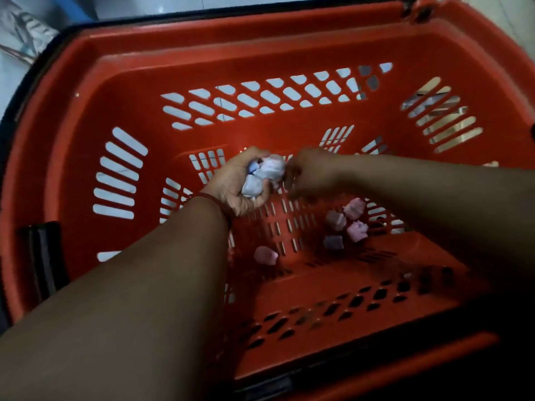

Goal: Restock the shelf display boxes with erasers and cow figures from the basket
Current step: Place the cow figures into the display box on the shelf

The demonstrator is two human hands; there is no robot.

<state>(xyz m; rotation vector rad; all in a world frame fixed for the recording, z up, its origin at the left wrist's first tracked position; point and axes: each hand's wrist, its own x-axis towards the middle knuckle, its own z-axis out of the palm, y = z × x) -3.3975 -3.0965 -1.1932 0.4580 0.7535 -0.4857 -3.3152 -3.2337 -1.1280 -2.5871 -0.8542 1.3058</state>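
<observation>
Collecting pieces from the basket (202, 33)
The left hand (231, 189) curls its fingers around a handful (266, 172); the right hand (309, 172) is too blurred to tell. Better to cup tightly when adding the loose pieces (335, 219).

Inside the red slotted plastic basket (86, 91), the right hand (311, 172) is motion-blurred, its grip unreadable. Curled fingers of the left hand (231, 186) half hide small pale wrapped pieces (270, 170), too soft to identify.
</observation>
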